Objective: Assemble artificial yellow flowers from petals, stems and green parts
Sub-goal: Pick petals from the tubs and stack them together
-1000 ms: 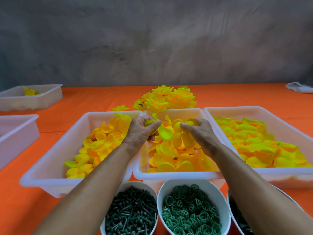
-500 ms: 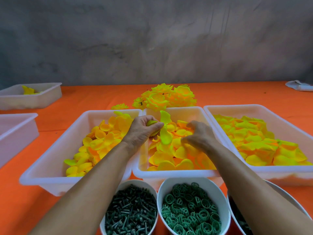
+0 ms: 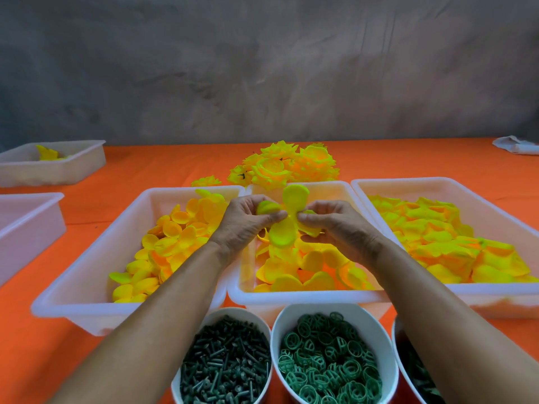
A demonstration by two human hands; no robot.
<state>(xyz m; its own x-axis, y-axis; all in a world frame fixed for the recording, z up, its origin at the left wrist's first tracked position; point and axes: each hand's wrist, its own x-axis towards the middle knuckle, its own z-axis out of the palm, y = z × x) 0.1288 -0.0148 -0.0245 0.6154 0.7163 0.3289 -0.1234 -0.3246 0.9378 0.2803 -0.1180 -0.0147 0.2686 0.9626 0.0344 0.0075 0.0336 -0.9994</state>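
Over the middle white tray (image 3: pixel 306 298) my left hand (image 3: pixel 248 223) and my right hand (image 3: pixel 335 225) pinch a yellow-green petal piece (image 3: pixel 284 231) between them, its lobes spreading up and down. Each hand's fingertips meet at the piece's centre. Loose yellow petals fill the left tray (image 3: pixel 87 304), the middle tray and the right tray (image 3: pixel 495 298). Near the front edge stand a bowl of dark green stems (image 3: pixel 224 365) and a bowl of green rings (image 3: pixel 329 357). Finished yellow flowers (image 3: pixel 288 167) lie heaped behind the trays.
An orange cloth (image 3: pixel 145 170) covers the table. Two more white trays stand at the left, the far tray (image 3: pixel 52 170) holding one yellow piece, the near one (image 3: pixel 29 228) cut off by the frame. A third bowl (image 3: pixel 414 371) shows at the right front. A grey cloth (image 3: pixel 516 145) lies far right.
My right hand rose out of the middle tray's petals and came to the left hand. Both now pinch the petal piece, which sits more spread out.
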